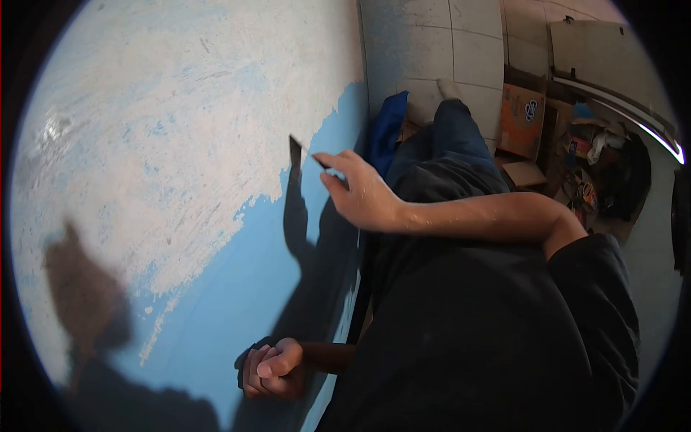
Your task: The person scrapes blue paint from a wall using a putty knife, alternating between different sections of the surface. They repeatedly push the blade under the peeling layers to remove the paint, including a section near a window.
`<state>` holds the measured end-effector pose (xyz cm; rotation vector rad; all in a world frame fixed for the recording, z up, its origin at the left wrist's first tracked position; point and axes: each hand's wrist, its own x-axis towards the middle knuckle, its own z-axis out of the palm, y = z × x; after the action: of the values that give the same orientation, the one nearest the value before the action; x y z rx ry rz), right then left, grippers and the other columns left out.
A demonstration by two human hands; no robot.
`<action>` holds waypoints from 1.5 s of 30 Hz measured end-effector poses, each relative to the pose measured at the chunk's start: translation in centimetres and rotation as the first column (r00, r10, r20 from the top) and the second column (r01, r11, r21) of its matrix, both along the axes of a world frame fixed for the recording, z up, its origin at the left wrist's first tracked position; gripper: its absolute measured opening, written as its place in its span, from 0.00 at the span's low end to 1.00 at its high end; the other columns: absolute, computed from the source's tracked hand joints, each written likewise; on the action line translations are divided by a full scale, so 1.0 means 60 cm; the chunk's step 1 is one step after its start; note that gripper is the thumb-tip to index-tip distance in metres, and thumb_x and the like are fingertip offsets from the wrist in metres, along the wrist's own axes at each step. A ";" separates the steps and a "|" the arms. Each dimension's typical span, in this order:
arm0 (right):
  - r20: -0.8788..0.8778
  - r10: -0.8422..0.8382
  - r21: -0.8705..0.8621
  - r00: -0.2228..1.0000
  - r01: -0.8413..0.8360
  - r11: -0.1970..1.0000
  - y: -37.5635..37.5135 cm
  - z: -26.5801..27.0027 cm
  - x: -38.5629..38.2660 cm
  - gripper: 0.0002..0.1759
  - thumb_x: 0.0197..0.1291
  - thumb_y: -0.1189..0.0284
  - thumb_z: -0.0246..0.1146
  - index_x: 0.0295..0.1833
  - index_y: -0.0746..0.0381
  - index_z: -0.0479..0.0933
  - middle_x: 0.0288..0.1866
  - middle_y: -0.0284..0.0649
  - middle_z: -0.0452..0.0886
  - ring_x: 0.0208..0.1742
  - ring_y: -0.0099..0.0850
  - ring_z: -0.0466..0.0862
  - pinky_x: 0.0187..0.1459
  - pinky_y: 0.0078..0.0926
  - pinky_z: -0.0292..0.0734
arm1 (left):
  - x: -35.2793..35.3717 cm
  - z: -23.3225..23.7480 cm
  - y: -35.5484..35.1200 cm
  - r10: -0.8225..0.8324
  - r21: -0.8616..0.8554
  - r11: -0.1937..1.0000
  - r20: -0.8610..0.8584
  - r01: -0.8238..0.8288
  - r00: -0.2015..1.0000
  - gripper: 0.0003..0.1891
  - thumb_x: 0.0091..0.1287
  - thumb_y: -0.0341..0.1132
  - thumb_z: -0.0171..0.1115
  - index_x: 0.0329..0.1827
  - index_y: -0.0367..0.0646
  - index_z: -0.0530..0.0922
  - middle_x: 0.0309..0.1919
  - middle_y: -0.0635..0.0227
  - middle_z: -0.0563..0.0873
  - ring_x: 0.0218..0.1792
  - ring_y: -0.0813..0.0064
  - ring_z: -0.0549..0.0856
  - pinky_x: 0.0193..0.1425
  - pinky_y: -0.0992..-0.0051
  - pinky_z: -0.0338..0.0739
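Observation:
My right hand [356, 189] reaches across my body to the wall, fingers closed around a putty knife [322, 162]. The knife's blade points at the wall, close to the ragged line where whitish, scraped surface [180, 129] meets smooth blue paint [216, 309]. Small pale flecks dot my right hand and forearm. Lower down, my left hand [273, 369] is curled into a fist against the blue part of the wall, thumb over the fingers, with nothing visible in it. Dark shadows of my arm and the knife fall on the wall.
My legs [453, 137] stand on a tiled floor [475, 54]. A blue cloth or bag [387, 129] lies beside them near the wall. To the right are an orange cardboard box [521, 119], a heap of mixed items [594, 158] and a pale panel [597, 54].

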<state>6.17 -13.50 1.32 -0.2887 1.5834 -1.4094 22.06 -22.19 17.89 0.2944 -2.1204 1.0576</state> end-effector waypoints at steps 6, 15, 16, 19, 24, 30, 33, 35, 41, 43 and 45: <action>-0.014 0.067 -0.024 0.998 -0.068 0.997 0.010 0.028 0.006 0.22 0.74 0.70 0.57 0.69 0.65 0.71 0.52 0.46 0.77 0.44 0.34 0.79 0.49 0.30 0.75 | 0.004 -0.002 -0.001 0.000 0.007 1.000 -0.034 0.000 0.999 0.23 0.74 0.31 0.47 0.14 0.49 0.64 0.10 0.76 0.74 0.14 0.79 0.75 0.30 0.77 0.67; -0.073 0.162 -0.161 0.984 -0.172 0.972 0.060 0.058 -0.093 0.33 0.71 0.74 0.58 0.79 0.61 0.58 0.63 0.51 0.79 0.30 0.25 0.81 0.36 0.25 0.79 | -0.014 -0.064 0.039 -0.064 0.356 0.915 -0.337 0.190 0.939 0.17 0.70 0.34 0.55 0.19 0.47 0.71 0.14 0.72 0.78 0.17 0.74 0.78 0.41 0.68 0.73; -0.137 0.156 -0.190 0.978 -0.181 0.965 0.071 0.071 -0.099 0.34 0.69 0.75 0.59 0.79 0.62 0.58 0.62 0.53 0.81 0.30 0.27 0.82 0.39 0.27 0.80 | -0.022 -0.109 0.059 -0.005 0.565 0.803 -0.316 0.192 0.949 0.11 0.68 0.32 0.57 0.25 0.45 0.77 0.16 0.71 0.80 0.19 0.73 0.79 0.45 0.67 0.73; -0.420 0.230 -0.192 0.878 -0.334 0.923 0.107 0.101 -0.115 0.38 0.67 0.77 0.61 0.80 0.63 0.56 0.57 0.56 0.83 0.38 0.39 0.89 0.41 0.32 0.82 | -0.123 -0.163 0.130 0.375 0.826 -0.325 -0.335 0.461 0.865 0.11 0.73 0.38 0.62 0.40 0.38 0.81 0.36 0.63 0.86 0.38 0.68 0.85 0.52 0.69 0.76; -0.749 0.292 -0.103 0.595 -0.540 0.835 0.145 0.086 -0.111 0.39 0.65 0.79 0.62 0.80 0.61 0.56 0.55 0.56 0.84 0.47 0.49 0.88 0.47 0.39 0.85 | -0.179 -0.249 0.186 0.709 -0.124 -0.686 -0.333 0.717 0.621 0.17 0.80 0.44 0.52 0.56 0.37 0.75 0.42 0.62 0.86 0.48 0.66 0.85 0.59 0.67 0.77; -0.779 0.348 -0.054 0.522 -0.608 0.792 0.174 0.244 -0.211 0.21 0.61 0.78 0.69 0.61 0.61 0.82 0.58 0.48 0.85 0.61 0.43 0.85 0.61 0.37 0.80 | -0.180 -0.271 0.181 0.829 -0.283 -0.559 -0.215 0.779 0.517 0.16 0.81 0.44 0.49 0.52 0.39 0.74 0.34 0.65 0.84 0.38 0.68 0.84 0.49 0.63 0.79; -0.794 -0.019 -0.414 0.608 -0.518 0.749 0.265 0.354 -0.314 0.18 0.61 0.68 0.65 0.55 0.62 0.83 0.50 0.41 0.85 0.51 0.38 0.83 0.56 0.41 0.73 | -0.168 -0.300 0.175 0.835 -0.206 -0.547 -0.209 0.811 0.509 0.15 0.80 0.43 0.50 0.50 0.38 0.74 0.25 0.67 0.79 0.24 0.74 0.77 0.36 0.65 0.77; -0.709 -0.200 -0.676 0.677 -0.570 0.467 0.343 0.410 -0.383 0.17 0.61 0.63 0.63 0.55 0.54 0.81 0.49 0.33 0.81 0.49 0.34 0.78 0.56 0.44 0.64 | -0.161 -0.314 0.178 0.851 -0.210 -0.522 -0.196 0.827 0.487 0.15 0.80 0.43 0.51 0.50 0.38 0.74 0.25 0.68 0.78 0.22 0.77 0.74 0.34 0.67 0.74; -0.758 -0.118 -0.652 0.642 -0.745 0.138 0.406 0.584 -0.416 0.15 0.66 0.60 0.61 0.57 0.44 0.79 0.54 0.24 0.76 0.44 0.21 0.75 0.50 0.32 0.61 | -0.183 -0.307 0.212 0.883 -0.189 -0.465 -0.162 0.865 0.440 0.13 0.79 0.42 0.51 0.49 0.41 0.75 0.25 0.70 0.77 0.21 0.80 0.71 0.33 0.70 0.70; -0.765 -0.107 -0.644 0.635 -0.757 0.110 0.409 0.585 -0.424 0.15 0.66 0.60 0.61 0.57 0.44 0.79 0.53 0.24 0.76 0.44 0.21 0.75 0.50 0.32 0.61 | -0.191 -0.314 0.227 0.893 -0.191 -0.447 -0.152 0.874 0.424 0.12 0.79 0.42 0.51 0.49 0.41 0.75 0.25 0.70 0.77 0.21 0.80 0.71 0.33 0.71 0.71; -0.767 -0.094 -0.641 0.635 -0.763 0.081 0.411 0.587 -0.436 0.14 0.66 0.60 0.62 0.57 0.44 0.79 0.53 0.24 0.76 0.44 0.21 0.75 0.50 0.32 0.61 | -0.198 -0.315 0.243 0.906 -0.186 -0.420 -0.145 0.888 0.398 0.12 0.79 0.41 0.52 0.48 0.41 0.75 0.26 0.70 0.77 0.21 0.81 0.71 0.33 0.71 0.72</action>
<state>-20.01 11.18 36.55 -2.1148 0.5527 -1.7647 10.18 -7.62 -0.99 1.1017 -0.3231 -2.0653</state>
